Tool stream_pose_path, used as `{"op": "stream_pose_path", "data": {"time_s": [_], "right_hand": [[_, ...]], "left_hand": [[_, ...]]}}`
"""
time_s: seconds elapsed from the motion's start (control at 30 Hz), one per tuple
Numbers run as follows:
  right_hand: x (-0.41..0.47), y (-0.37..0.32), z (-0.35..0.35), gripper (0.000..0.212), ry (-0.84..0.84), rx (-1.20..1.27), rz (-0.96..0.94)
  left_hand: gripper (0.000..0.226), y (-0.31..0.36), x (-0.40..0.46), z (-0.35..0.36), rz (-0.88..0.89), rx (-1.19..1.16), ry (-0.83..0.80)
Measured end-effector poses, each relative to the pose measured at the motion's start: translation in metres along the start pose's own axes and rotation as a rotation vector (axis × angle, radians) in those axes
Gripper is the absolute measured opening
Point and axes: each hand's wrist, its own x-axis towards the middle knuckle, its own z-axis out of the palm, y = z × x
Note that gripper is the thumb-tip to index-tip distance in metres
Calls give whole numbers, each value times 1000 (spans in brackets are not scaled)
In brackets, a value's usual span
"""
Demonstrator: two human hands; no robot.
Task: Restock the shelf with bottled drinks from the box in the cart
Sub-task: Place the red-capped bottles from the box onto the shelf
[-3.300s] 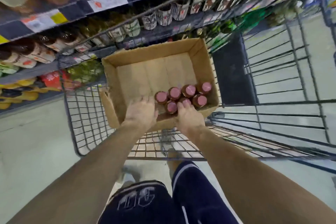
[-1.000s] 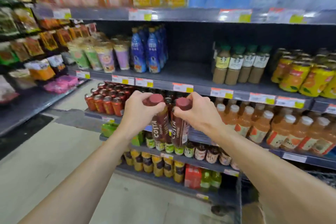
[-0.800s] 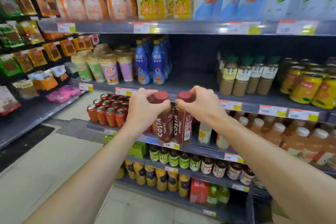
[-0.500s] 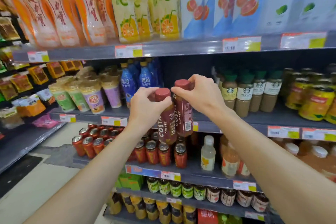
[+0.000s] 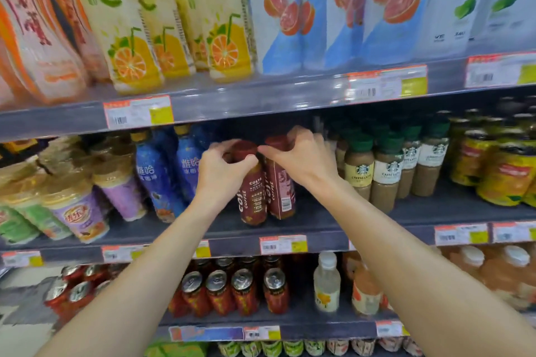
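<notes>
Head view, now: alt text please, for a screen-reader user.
Left hand and right hand each grip the cap end of a dark red Costa coffee bottle, side by side on the middle shelf, between blue bottles and green-capped Starbucks bottles.

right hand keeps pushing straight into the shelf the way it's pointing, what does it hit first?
Probably nothing soon. The right hand, its grip on the right Costa bottle, points into the dark gap between the blue bottles and the Starbucks bottles. No product shows there; depth is unclear, so likely the shelf's back.
</notes>
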Motion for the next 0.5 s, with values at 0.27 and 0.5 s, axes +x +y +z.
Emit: {"op": "stream_pose_path", "data": {"time_s": [0.27, 0.5], "right_hand": [[5, 16, 14, 68, -2, 2, 54], [-10, 21, 23, 41, -47, 237, 83]], "left_hand": [[48, -32, 17, 10, -46, -73, -81], [44, -49, 18, -5, -26, -67, -244]]}}
